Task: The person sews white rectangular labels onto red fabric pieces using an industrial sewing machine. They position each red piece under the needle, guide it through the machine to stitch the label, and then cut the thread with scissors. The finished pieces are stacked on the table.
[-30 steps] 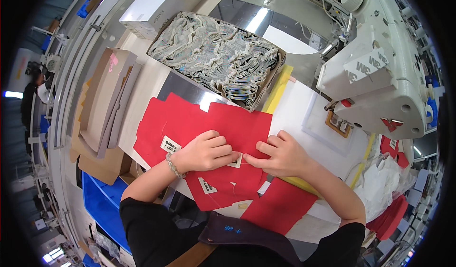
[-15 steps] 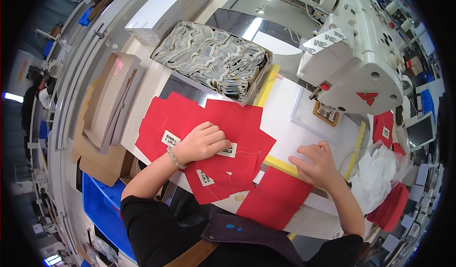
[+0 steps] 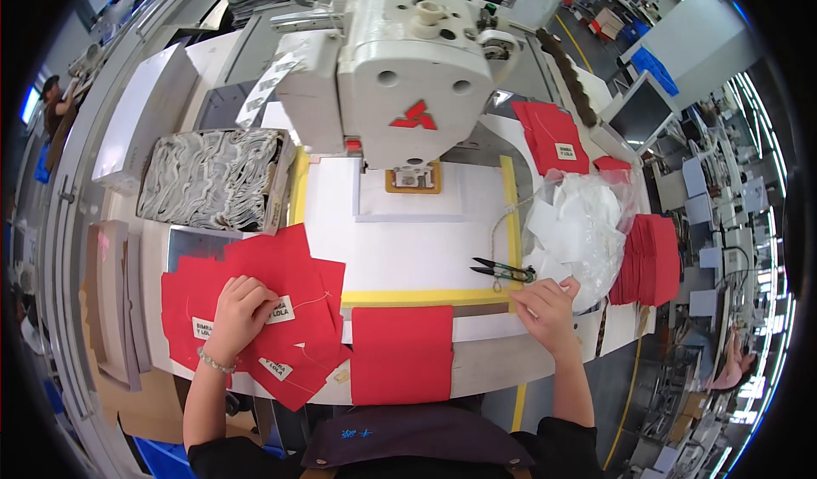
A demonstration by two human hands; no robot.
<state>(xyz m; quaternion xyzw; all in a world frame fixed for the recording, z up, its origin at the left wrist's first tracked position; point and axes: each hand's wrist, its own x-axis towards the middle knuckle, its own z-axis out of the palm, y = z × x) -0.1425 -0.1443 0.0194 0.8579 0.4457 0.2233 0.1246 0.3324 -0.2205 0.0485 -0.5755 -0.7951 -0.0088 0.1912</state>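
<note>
On a spread of overlapping red fabric pieces (image 3: 285, 249) with white printed labels (image 3: 281, 310) rests my left hand (image 3: 238, 313). Its fingers are curled together beside a label, and whatever they may hold is hidden. My right hand (image 3: 546, 309) is open over the right side of the work surface, fingers bent but apart. Just beyond its fingertips lie thread snips (image 3: 502, 269) with dark blades, tied to a cord. Between my hands, a plain red fabric piece (image 3: 402, 355) lies flat at the front edge of the table.
A white sewing machine (image 3: 413, 79) stands ahead over a white template (image 3: 408, 249) edged with yellow tape. At left sit a box of folded grey-white pieces (image 3: 208, 181) and an open carton (image 3: 111, 309). Rightward are a clear bag of white scraps (image 3: 579, 232) and stacked red pieces (image 3: 651, 262).
The view has turned to the right, bringing the snips and right-hand red stack into plain sight. My left hand stays on the labelled pieces; my right hand is now beside the snips.
</note>
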